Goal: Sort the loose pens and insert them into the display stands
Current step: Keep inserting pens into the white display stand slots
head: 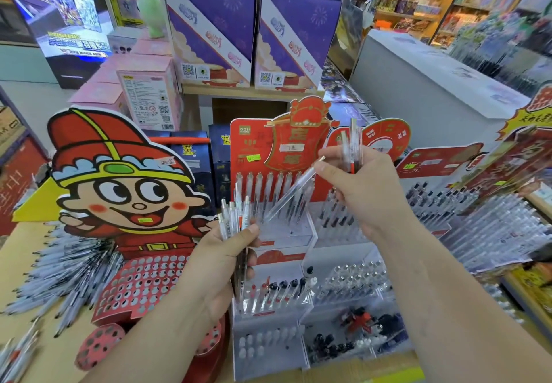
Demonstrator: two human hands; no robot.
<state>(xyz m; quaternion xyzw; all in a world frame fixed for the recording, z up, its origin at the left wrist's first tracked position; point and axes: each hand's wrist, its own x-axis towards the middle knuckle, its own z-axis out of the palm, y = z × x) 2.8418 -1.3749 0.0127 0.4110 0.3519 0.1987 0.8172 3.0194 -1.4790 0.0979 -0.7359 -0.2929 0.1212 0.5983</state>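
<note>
A wooden shop bench [21,248] sits below stocked shelves [418,3] at upper right. At centre, tiered display stands [298,234] hold rows of upright pens [277,290]. The left grip [221,257] clutches a pen bundle [236,215]; the right grip [367,191] pinches loose pens [352,146] above them.

1. The left forearm reaches in from the near left. The left hand [224,254] sits low, thumb and fingers curled round a bundle of pens [236,218].
2. The right forearm enters from the near right. The right hand [370,194] is higher and farther, gripping upright pens [352,149] and pinching a slanted clear pen [288,195].
</note>
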